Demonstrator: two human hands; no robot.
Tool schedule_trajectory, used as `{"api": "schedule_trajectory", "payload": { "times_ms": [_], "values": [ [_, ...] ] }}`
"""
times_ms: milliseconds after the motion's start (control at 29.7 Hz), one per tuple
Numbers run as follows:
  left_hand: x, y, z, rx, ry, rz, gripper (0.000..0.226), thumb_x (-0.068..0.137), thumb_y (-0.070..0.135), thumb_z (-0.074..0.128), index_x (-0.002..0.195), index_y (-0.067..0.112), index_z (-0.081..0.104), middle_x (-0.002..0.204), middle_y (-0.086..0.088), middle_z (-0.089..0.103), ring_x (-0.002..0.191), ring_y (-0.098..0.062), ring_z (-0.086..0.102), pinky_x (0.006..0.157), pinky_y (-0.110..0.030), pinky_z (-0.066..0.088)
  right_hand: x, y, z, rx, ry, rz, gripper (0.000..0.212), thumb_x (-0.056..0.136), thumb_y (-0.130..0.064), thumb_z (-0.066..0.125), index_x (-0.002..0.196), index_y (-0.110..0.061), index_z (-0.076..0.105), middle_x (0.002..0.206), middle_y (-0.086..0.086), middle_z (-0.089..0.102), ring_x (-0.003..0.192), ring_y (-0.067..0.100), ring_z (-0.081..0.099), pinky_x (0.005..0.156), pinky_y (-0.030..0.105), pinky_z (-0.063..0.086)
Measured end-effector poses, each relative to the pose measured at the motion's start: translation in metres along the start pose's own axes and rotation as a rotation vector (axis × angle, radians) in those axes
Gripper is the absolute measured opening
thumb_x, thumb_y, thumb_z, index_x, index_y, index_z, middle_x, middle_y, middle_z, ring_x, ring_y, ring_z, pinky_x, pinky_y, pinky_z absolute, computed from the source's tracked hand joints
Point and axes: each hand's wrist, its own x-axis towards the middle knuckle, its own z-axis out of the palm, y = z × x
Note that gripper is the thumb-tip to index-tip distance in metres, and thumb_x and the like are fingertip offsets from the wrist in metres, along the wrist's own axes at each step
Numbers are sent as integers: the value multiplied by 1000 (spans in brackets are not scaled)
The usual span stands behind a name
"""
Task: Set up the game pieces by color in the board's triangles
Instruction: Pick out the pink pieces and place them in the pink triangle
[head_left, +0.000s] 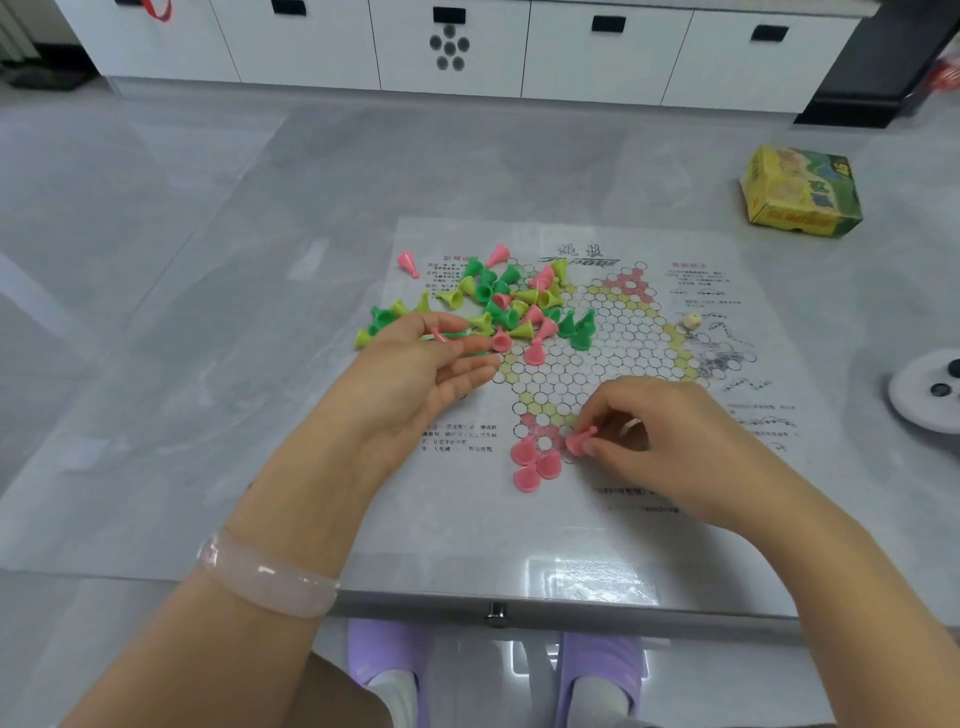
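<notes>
A paper checkers board (597, 364) with a star of circles lies on the grey table. Three pink pieces (535, 462) stand in its near triangle. My right hand (660, 441) pinches another pink piece (577, 442) at that triangle's right side. My left hand (426, 364) hovers palm-up at the board's left edge and holds a pink piece (439, 334) between thumb and fingers. A mixed pile of green, yellow-green and pink pieces (509, 304) lies across the board's upper left. One pink piece (409, 264) lies apart at the far left.
A yellow and green game box (800, 192) sits at the back right. A small die (691, 321) rests on the board's right side. A white round object (924, 389) is at the right edge. White cabinets (467, 47) stand beyond the table.
</notes>
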Motion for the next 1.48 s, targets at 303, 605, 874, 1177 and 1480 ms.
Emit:
{"api": "schedule_trajectory", "payload": {
  "times_ms": [303,605,874,1177,1480],
  "values": [
    [-2,2,2,-67,-15,26,14,91,-5,44,89,6,51,81,-14,68,63,-15,69,65,-22,58,2,0,4,-91,-26,-46,8,80,-21,66,87,-24,65,87,-12,59,81,3,54,74,23,47],
    [-3,2,0,-36,-48,30,11,89,-3,51,82,5,52,84,-14,70,68,-15,71,64,-19,57,2,-1,5,-89,-39,-52,6,81,-21,66,86,-25,64,85,-14,57,80,0,53,69,13,42],
    [-4,1,-1,193,-113,132,10,84,5,60,80,14,60,70,-1,70,54,-6,61,55,-14,52,1,-1,2,-64,-45,-38,12,81,-25,66,90,-30,61,87,-15,59,83,-2,54,72,11,43],
    [-19,-6,17,245,-368,121,17,84,11,56,80,10,39,58,-7,68,53,-15,66,56,-22,56,7,-27,-2,658,200,31,15,83,-16,62,85,-28,70,83,-4,72,81,9,66,70,20,52],
    [-18,-13,20,285,-405,101,27,74,30,55,82,10,40,64,-10,69,57,-18,68,56,-22,56,8,-25,-1,740,182,33,7,80,-15,66,79,-20,71,78,-1,70,72,8,63,63,24,53]
  ]
}}
